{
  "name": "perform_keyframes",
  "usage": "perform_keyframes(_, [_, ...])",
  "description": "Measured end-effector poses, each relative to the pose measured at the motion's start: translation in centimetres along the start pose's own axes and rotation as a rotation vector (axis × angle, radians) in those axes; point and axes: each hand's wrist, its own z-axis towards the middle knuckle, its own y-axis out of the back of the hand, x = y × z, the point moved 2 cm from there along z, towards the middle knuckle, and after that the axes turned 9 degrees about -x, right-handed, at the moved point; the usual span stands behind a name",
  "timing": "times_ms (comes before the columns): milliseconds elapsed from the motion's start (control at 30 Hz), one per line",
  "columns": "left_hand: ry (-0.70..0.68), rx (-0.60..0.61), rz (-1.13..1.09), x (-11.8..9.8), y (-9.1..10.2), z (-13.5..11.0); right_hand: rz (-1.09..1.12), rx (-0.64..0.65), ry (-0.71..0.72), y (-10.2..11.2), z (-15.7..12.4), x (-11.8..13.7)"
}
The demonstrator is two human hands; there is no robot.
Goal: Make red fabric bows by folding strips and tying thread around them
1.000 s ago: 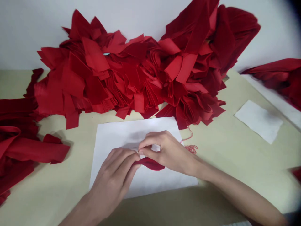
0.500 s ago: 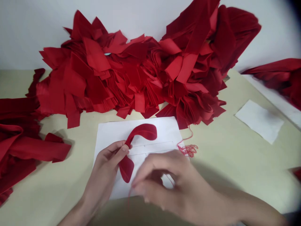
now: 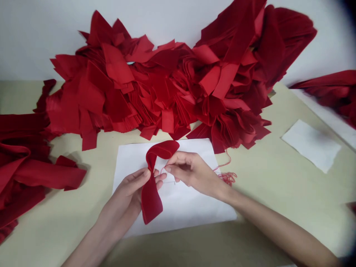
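Note:
My left hand [image 3: 129, 193] grips a folded strip of dark red velvet-like fabric [image 3: 151, 198] at its pinch, above a white paper sheet [image 3: 194, 207]. The strip forms a loop at the top, and its tail hangs below my fingers. My right hand [image 3: 191, 172] is next to the loop, with its thumb and fingertips pinched together on a thin red thread [image 3: 168, 160]. Any needle is too small to tell. A tangle of red thread [image 3: 227, 178] lies just beyond my right wrist, at the paper's edge.
A large heap of cut red fabric pieces [image 3: 155, 85] stands against the white wall [image 3: 33, 37]. More red fabric [image 3: 27, 167] lies at the left, and another pile [image 3: 333, 92] at the right. A white cloth or paper piece [image 3: 311, 146] rests on the cream table [image 3: 63, 218].
My right hand has moved from the near right back up beside the strip. The strip's loop has drawn tighter and narrower, and its tail now hangs straighter below my left hand.

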Motion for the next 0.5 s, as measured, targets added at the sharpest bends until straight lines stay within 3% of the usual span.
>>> perform_keyframes(300, [-0.032,0.037,-0.065,-0.5,-0.2,-0.4,-0.168,0.092,0.038,0.7,-0.1,0.2])
perform_keyframes(500, [-0.059,0.103,-0.013,-0.4,0.0,-0.1,-0.167,0.237,0.18,1.5,0.2,0.8])
